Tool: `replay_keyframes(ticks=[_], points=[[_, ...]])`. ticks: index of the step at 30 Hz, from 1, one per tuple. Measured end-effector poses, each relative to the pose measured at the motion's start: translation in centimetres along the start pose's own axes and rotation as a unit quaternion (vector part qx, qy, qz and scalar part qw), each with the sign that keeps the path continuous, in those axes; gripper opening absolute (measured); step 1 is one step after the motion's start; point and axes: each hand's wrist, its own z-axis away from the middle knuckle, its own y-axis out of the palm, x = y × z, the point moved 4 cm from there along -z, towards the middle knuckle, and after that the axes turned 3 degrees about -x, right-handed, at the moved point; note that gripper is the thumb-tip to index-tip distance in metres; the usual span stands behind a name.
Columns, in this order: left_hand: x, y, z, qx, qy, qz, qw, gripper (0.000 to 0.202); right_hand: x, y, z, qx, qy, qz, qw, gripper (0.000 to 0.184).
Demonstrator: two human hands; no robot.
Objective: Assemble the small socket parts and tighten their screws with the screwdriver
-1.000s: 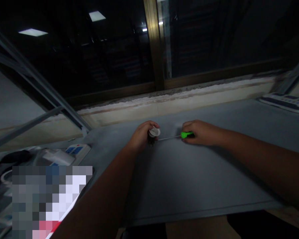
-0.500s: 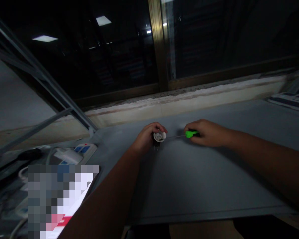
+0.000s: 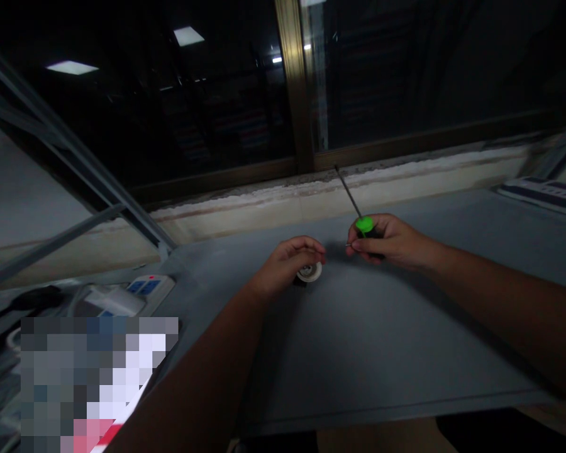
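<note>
You are working at a grey table [image 3: 382, 340] beneath a dark window [image 3: 405, 63], a power strip [image 3: 146, 288] at left bearing markings too small to read. Your right hand [image 3: 389, 242] is clenching a green-handled screwdriver [image 3: 365, 224], its shaft tilting toward the sill, while your left hand [image 3: 283, 267] is grasping a small round white fitting [image 3: 310, 272] just above the tabletop.

Screwdriver [image 3: 365, 224]: green cap, dark handle, thin steel shaft tilted up toward far left.
Round fitting [image 3: 309, 272]: white face, dark body, just left of screwdriver.
</note>
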Motion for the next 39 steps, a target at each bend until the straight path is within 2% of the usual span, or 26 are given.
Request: replay_keyframes(ticks=[3, 5, 7, 13, 16, 21, 28, 30, 31, 34, 36, 39], points=[[0.3, -0.3, -0.3, -0.016, 0.003, 0.006, 1.0, 0.021, -0.2, -0.7, -0.2, 0.01, -0.02, 0.167, 0.986, 0.026], [0.4, -0.5, -0.4, -0.033, 0.008, 0.007, 0.999, 0.02, -0.3, -1.0, -0.3, 0.017, -0.037, 0.293, 0.955, 0.024], [0.5, -0.7, -0.5, -0.04, 0.007, 0.003, 0.999, 0.02, -0.5, -1.3, -0.4, 0.024, -0.043, 0.369, 0.928, 0.025], [0.8, -0.9, -0.7, -0.062, -0.007, -0.003, 0.998, 0.018, -0.4, -3.5, -0.8, -0.029, -0.021, 0.449, 0.893, 0.026], [0.9, -1.1, -0.7, -0.072, -0.009, -0.003, 0.997, 0.018, -0.8, -4.1, -0.8, -0.003, 0.01, 0.501, 0.866, 0.024], [0.9, -1.1, -0.8, -0.071, -0.001, 0.001, 0.997, 0.016, -1.3, -3.4, -0.5, 0.025, 0.031, 0.547, 0.836, 0.017], [1.0, -1.1, -0.8, -0.072, -0.007, -0.005, 0.997, 0.017, -1.5, -2.5, -0.5, 0.016, -0.008, 0.585, 0.811, 0.014], [1.0, -1.2, -0.8, -0.072, -0.006, -0.006, 0.997, 0.018, -1.2, -2.3, -0.6, 0.009, -0.03, 0.567, 0.823, 0.013], [1.0, -1.2, -0.8, -0.071, -0.006, -0.007, 0.997, 0.019, -0.9, -2.2, -0.6, 0.003, -0.046, 0.541, 0.84, 0.013], [0.9, -1.2, -0.7, -0.064, -0.007, -0.018, 0.998, 0.02, 0.0, -1.4, -0.4, -0.018, -0.096, 0.39, 0.915, 0.018], [0.8, -0.9, -0.6, -0.046, -0.003, -0.035, 0.998, 0.023, 0.2, -0.6, -0.2, -0.025, -0.107, 0.282, 0.953, 0.025], [0.5, 0.1, -0.6, -0.004, 0.016, -0.059, 0.998, 0.031, 0.2, 0.8, 0.2, -0.007, -0.1, 0.188, 0.977, 0.027]])
